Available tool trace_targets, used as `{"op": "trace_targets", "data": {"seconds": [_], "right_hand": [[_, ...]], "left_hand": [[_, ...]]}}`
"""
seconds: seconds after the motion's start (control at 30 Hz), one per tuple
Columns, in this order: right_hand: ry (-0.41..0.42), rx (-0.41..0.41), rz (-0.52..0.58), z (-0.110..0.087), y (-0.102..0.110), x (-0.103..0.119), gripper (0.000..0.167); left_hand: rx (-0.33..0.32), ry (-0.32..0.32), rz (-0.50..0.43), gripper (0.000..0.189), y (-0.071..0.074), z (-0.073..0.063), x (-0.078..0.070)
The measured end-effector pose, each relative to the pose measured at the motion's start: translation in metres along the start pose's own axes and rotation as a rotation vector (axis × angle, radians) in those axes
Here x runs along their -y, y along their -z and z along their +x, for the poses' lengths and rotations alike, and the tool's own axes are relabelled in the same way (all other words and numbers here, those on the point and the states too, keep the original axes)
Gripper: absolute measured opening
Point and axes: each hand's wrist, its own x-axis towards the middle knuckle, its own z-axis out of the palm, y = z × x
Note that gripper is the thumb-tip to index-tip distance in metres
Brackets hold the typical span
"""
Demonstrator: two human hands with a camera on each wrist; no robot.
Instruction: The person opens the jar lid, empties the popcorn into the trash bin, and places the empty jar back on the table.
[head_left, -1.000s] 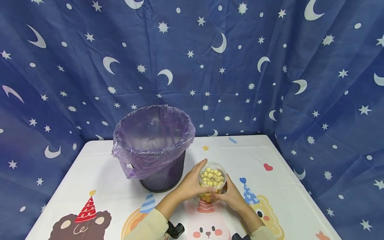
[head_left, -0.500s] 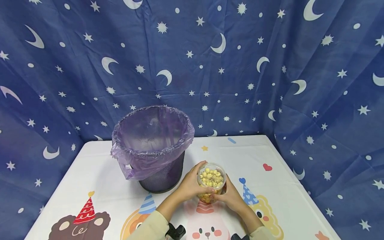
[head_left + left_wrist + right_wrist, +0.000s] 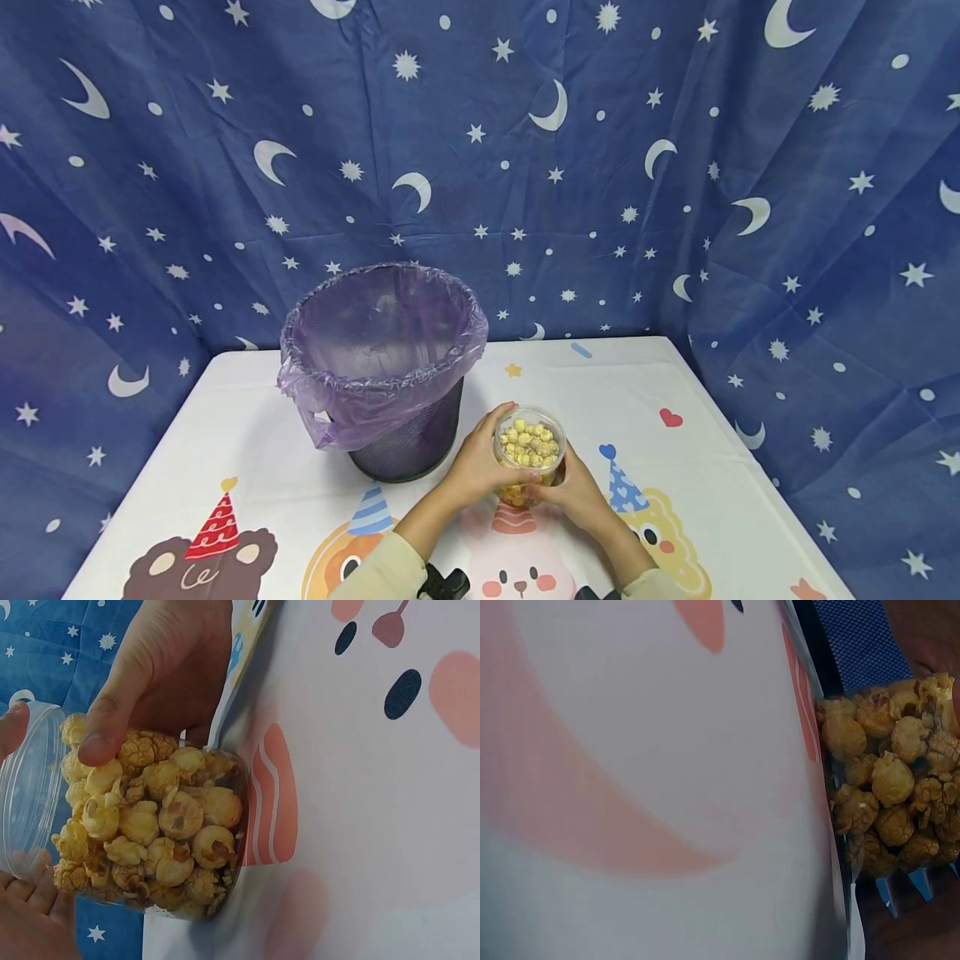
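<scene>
A clear plastic jar [image 3: 527, 450] of yellow and caramel-brown popcorn [image 3: 150, 825] stands on the tablecloth, its round rim facing up. My left hand [image 3: 476, 460] grips its left side, thumb across the front just below the rim. From the right, my right hand [image 3: 579, 492] holds the jar lower down, its thumb also on the front. The two thumbs lie close together, the left one higher. In the left wrist view the popcorn presses against the clear wall, with the bare upper rim above it. The right wrist view shows the jar's lower part close over the cloth.
A black mesh wastebasket [image 3: 412, 437] lined with a purple bag [image 3: 360, 408] stands behind and left of the hands. The white tablecloth [image 3: 600, 392] carries printed cartoon animals. A blue curtain [image 3: 480, 183] with moons and stars hangs behind the table.
</scene>
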Motion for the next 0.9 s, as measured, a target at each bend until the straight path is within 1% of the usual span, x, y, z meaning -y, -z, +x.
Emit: {"op": "trace_targets", "data": {"seconds": [0.13, 0.27, 0.37, 0.43, 0.53, 0.67, 0.73, 0.8, 0.9], "right_hand": [[0.003, -0.027, -0.015, -0.002, -0.003, 0.001, 0.103], [-0.001, -0.049, -0.01, -0.003, -0.008, 0.003, 0.1], [0.009, -0.068, -0.011, -0.004, -0.011, 0.004, 0.101], [0.015, -0.066, -0.001, -0.004, -0.012, 0.005, 0.102], [0.018, -0.012, 0.032, -0.004, -0.005, 0.006, 0.104], [0.004, 0.111, 0.059, -0.001, 0.012, 0.011, 0.107], [0.004, 0.153, 0.064, 0.002, 0.016, 0.014, 0.107], [0.005, 0.183, 0.075, 0.005, 0.018, 0.016, 0.106], [0.017, 0.181, 0.081, 0.007, 0.016, 0.017, 0.105]], "left_hand": [[-0.003, 0.005, -0.012, 0.106, 0.0, -0.001, -0.001], [-0.011, 0.017, -0.022, 0.107, 0.001, -0.001, -0.002], [-0.018, 0.029, -0.023, 0.107, 0.002, -0.002, -0.002], [-0.018, 0.032, -0.021, 0.108, 0.002, -0.003, -0.002], [-0.005, 0.032, -0.027, 0.108, 0.003, -0.003, -0.001], [0.028, 0.015, -0.041, 0.107, 0.004, -0.002, -0.001], [0.037, 0.004, -0.042, 0.107, 0.005, -0.001, 0.0], [0.04, -0.002, -0.041, 0.106, 0.006, -0.001, 0.001], [0.041, -0.003, -0.039, 0.106, 0.007, -0.001, 0.002]]}}
